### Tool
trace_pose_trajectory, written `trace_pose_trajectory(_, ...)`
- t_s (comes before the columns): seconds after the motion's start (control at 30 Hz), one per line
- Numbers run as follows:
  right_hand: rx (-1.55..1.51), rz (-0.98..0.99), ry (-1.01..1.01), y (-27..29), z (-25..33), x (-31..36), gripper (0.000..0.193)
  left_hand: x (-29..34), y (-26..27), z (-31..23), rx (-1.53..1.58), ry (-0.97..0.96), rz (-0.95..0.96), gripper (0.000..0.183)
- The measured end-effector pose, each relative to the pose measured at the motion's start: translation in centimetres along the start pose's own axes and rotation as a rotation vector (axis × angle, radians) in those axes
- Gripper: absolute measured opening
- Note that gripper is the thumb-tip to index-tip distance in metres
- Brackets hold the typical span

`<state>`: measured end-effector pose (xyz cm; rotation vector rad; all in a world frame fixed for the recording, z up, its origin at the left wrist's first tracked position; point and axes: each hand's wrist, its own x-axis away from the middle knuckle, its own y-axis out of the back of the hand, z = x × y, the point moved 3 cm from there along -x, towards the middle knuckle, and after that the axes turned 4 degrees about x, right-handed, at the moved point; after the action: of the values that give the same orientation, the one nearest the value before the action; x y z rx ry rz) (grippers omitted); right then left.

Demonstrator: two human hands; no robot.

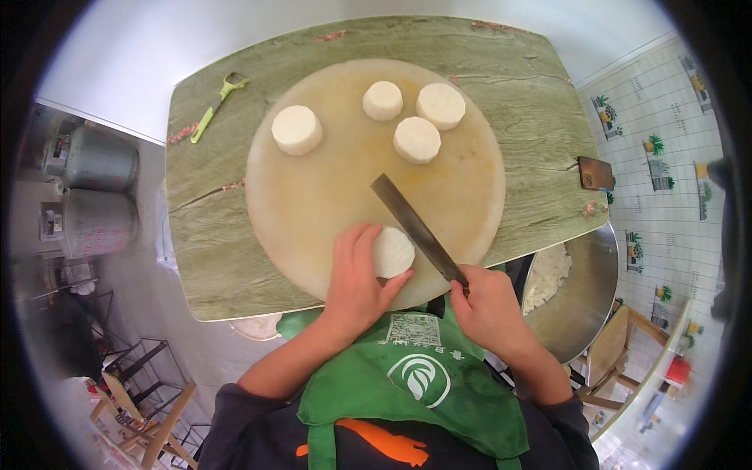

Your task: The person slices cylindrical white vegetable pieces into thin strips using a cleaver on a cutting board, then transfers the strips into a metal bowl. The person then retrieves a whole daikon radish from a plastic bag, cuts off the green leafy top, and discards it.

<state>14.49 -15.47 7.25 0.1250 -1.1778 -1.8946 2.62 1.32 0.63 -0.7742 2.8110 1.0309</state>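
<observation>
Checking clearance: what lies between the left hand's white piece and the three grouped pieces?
In the head view, the knife in the right hand slants across that stretch; otherwise, bare cutting board.

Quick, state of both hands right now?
Left hand: closed on a round white piece.
Right hand: closed, holding a knife by its handle.

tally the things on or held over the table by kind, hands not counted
White pieces: 5 (1 in the left hand)
Knife: 1 (in the right hand)
Round cutting board: 1
Peeler: 1
Phone: 1
Total: 9
</observation>
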Motion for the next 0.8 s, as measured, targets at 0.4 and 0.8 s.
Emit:
trace_pose_trajectory(0.4,0.095,-0.018,0.088,3.3,1.1,4.4,0.033,0.9,1.5,1.1,0.12,-0.048,-0.052,0.069)
trace_pose_trajectory(0.8,0.226,0.19,-0.035,4.0,2.5,2.4,0.028,0.6,1.3,1.8,0.169,-0.12,-0.086,0.062)
